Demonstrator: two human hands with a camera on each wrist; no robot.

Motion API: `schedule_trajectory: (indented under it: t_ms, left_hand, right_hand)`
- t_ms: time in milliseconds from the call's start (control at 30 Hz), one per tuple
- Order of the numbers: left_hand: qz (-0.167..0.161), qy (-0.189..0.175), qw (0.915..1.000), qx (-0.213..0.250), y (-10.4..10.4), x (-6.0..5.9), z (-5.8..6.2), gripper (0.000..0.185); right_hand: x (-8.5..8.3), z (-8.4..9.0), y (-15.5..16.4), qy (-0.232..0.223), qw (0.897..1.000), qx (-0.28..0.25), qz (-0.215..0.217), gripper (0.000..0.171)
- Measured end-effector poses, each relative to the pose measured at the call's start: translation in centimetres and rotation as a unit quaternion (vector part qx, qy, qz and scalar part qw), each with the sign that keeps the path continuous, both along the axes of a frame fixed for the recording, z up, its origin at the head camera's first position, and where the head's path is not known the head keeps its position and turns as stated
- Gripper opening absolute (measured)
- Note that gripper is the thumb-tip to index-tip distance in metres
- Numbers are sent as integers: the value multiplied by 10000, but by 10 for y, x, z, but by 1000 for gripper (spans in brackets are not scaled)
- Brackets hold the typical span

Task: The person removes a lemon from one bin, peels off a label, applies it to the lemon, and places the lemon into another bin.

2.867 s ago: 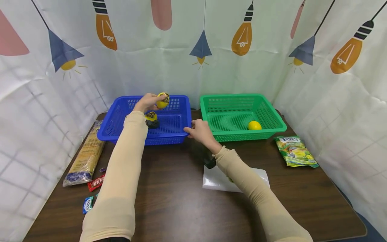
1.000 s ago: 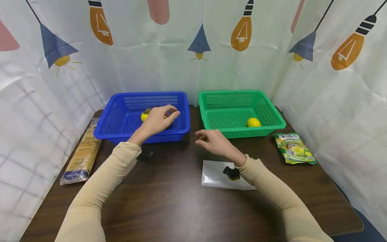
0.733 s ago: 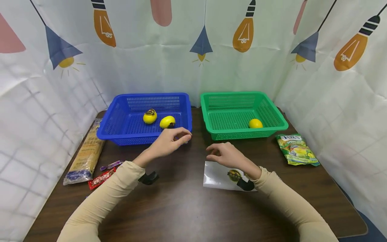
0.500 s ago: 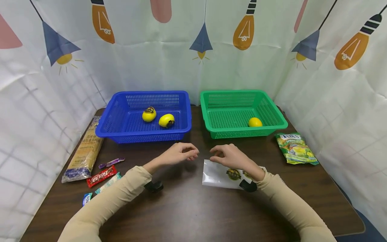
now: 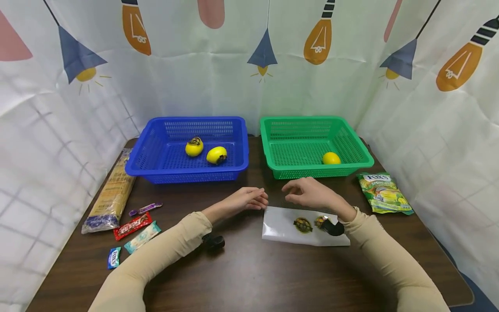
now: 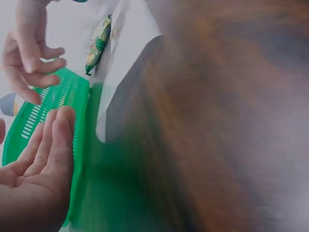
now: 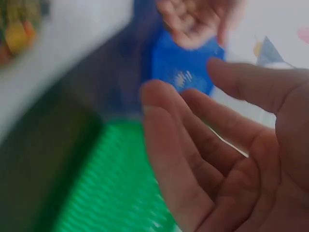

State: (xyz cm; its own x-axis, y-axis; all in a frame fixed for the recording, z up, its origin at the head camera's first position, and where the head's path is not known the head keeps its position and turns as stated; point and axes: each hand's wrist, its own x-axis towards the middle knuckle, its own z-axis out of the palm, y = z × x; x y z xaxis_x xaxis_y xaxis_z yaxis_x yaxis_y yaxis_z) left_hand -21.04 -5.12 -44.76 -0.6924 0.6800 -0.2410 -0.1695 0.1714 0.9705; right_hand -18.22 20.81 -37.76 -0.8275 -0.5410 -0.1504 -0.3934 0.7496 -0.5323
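Both hands empty, hovering low over the middle of the counter (image 5: 241,268): left hand (image 5: 246,200) with fingers (image 6: 53,140) straight and lying together, palm up in the left wrist view; right hand (image 5: 312,194) with fingers (image 7: 193,145) loosely bent and slightly apart, gripping nothing

Nearest to both, a white sticker sheet (image 5: 284,227), flat on the counter just toward the near edge from the right hand, its left edge close to the left fingertips, two round dark-and-yellow stickers (image 5: 302,225) on its right half

Likely very light, thin and limp; glossy, so probably slippery, and prone to creasing. Best taken by pinching a free corner or the left edge, or by sliding it to the counter's near edge. For a sticker, a nail under its rim

Hard to make out: the second sticker, partly covered by the black wrist camera (image 5: 333,228); print on the stickers too small to read. Both wrist views blurred, showing little beyond palms, a smear of the green basket (image 5: 312,173) and the blue basket (image 5: 183,175). Whether either hand touches the sheet, not clear
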Motion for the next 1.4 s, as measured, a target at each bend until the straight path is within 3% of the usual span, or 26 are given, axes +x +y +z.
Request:
schedule_trajectory:
  t_ms: [167, 300, 433, 567, 767, 900, 1067, 1267, 1400]
  left_hand:
    - [206, -303, 9989, 307, 20, -13, 7, 56]
    - [474, -357, 9966, 565, 38, -25, 12, 58]
    - [719, -323, 9939, 777, 51, -33, 18, 58]
    - [963, -284, 9919, 775, 57, -38, 22, 57]
    - [1252, -318, 9890, 725, 60, -41, 21, 52]
    - [1337, -371, 9869, 820, 61, -41, 19, 49]
    - [1192, -349, 9885, 862, 65, -39, 17, 52]
    - [1213, -280, 9880, 911, 66, -39, 17, 50]
    - [1254, -284, 9877, 894, 62, -38, 19, 50]
  right_hand:
    - [-18, 39, 17, 249, 9992, 311, 36, 36]
    - [-40, 72, 27, 546, 9967, 578, -181, 37]
    - [-69, 97, 37, 615, 9920, 775, -779, 38]
    - [-99, 106, 49, 358, 9841, 850, -1518, 46]
    - [-134, 94, 74, -350, 9620, 592, -2642, 61]
    - [-147, 74, 91, -622, 9382, 471, -3372, 62]
    - [-155, 47, 106, -892, 9053, 610, -4107, 65]
    - [-171, 26, 119, -2111, 8763, 900, -4236, 91]
    - [-169, 23, 115, -2475, 8702, 1095, -4117, 84]
